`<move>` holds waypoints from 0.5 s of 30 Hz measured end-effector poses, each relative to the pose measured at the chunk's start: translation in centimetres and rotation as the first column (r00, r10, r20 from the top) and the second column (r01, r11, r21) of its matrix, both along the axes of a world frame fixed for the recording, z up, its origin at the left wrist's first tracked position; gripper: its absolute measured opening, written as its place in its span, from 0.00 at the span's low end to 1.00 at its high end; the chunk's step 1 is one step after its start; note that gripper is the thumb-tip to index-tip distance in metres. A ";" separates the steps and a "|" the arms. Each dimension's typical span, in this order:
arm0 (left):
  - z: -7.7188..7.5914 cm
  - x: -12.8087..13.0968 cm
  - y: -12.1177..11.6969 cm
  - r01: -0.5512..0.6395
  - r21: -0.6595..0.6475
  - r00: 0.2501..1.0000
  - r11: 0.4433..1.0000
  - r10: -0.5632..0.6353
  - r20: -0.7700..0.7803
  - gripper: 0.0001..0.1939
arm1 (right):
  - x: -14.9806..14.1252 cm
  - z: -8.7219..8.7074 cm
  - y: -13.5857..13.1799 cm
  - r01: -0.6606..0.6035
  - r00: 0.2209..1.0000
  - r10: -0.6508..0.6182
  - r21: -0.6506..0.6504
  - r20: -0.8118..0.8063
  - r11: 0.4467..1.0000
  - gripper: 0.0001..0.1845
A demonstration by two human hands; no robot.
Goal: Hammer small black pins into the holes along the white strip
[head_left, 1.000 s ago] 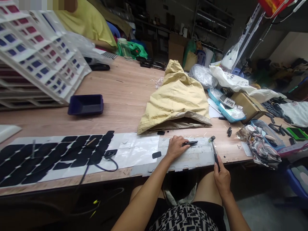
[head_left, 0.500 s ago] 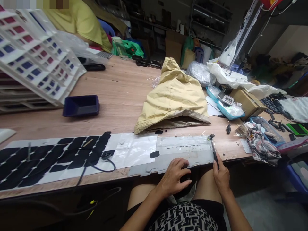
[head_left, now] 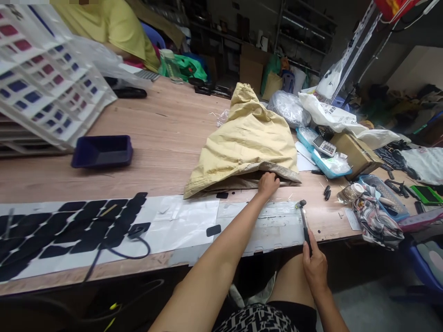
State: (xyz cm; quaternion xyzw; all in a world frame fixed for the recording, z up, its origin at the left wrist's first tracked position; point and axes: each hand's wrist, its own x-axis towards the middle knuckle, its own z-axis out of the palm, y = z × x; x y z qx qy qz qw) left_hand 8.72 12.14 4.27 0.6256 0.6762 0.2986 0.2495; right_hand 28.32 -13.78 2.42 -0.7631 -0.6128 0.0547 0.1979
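My left hand (head_left: 268,184) reaches forward to the mouth of a yellow cloth bag (head_left: 247,133) lying on the table. Its fingertips are hidden at the bag's dark opening, so what they touch inside does not show. Closed around the black handle of a small hammer (head_left: 304,223), my right hand (head_left: 315,263) rests at the table's front edge. The hammer's head lies over the right end of a clear plastic sheet (head_left: 277,226). A dark rounded piece (head_left: 213,230) lies left of my left forearm.
Rows of dark rounded pieces lie on white paper (head_left: 173,230) at the left, with a black cable across them. Behind are a dark blue tray (head_left: 102,151) and a white basket (head_left: 44,69). Right are a calculator (head_left: 324,146), a jar (head_left: 350,193) and a cardboard box (head_left: 358,154). A person in yellow (head_left: 117,32) sits opposite.
My left hand has moved from the table's front edge forward to the bag's opening. My right hand keeps hold of the hammer in nearly the same place. The view has shifted slightly.
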 end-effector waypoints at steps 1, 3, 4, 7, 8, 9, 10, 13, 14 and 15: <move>0.2 0.6 1.1 -0.038 -0.100 0.999 0.994 0.037 -0.011 0.12 | 0.0 -0.1 0.0 -0.008 1.000 0.008 0.008 -0.012 1.000 0.28; 0.3 1.7 2.7 -0.125 -0.257 0.992 0.958 0.128 -0.005 0.13 | 0.1 -0.3 0.0 -0.012 0.999 0.012 0.019 -0.032 1.000 0.28; 0.3 2.2 3.3 -0.167 -0.297 0.984 0.940 0.176 0.003 0.15 | 0.2 -0.3 0.0 -0.008 0.999 0.009 0.020 -0.038 1.000 0.29; -0.2 3.1 3.9 -0.274 -0.297 0.956 0.915 0.292 0.018 0.16 | 0.2 -0.5 0.0 -0.009 0.998 0.010 0.024 -0.056 1.000 0.28; -0.5 3.2 3.9 -0.299 -0.285 0.948 0.911 0.319 0.025 0.16 | 0.2 -0.5 -0.1 -0.013 0.998 0.015 0.030 -0.063 0.999 0.28; -0.7 3.3 3.9 -0.317 -0.276 0.940 0.907 0.339 0.035 0.15 | 0.2 -0.5 -0.1 -0.017 0.997 0.019 0.036 -0.069 0.999 0.28; -0.9 3.3 3.9 -0.329 -0.269 0.935 0.905 0.353 0.045 0.13 | 0.2 -0.5 -0.1 -0.020 0.997 0.023 0.040 -0.075 0.999 0.28; -1.3 3.1 3.8 -0.335 -0.263 0.928 0.905 0.365 0.070 0.10 | 0.1 -0.4 -0.1 -0.022 0.996 0.025 0.040 -0.084 0.999 0.29; -1.3 3.1 3.8 -0.333 -0.264 0.929 0.905 0.364 0.075 0.09 | 0.1 -0.3 0.0 -0.022 0.996 0.025 0.037 -0.082 0.999 0.29; -1.3 3.1 3.8 -0.329 -0.264 0.929 0.906 0.361 0.080 0.09 | 0.1 -0.3 0.0 -0.022 0.997 0.025 0.035 -0.079 0.999 0.29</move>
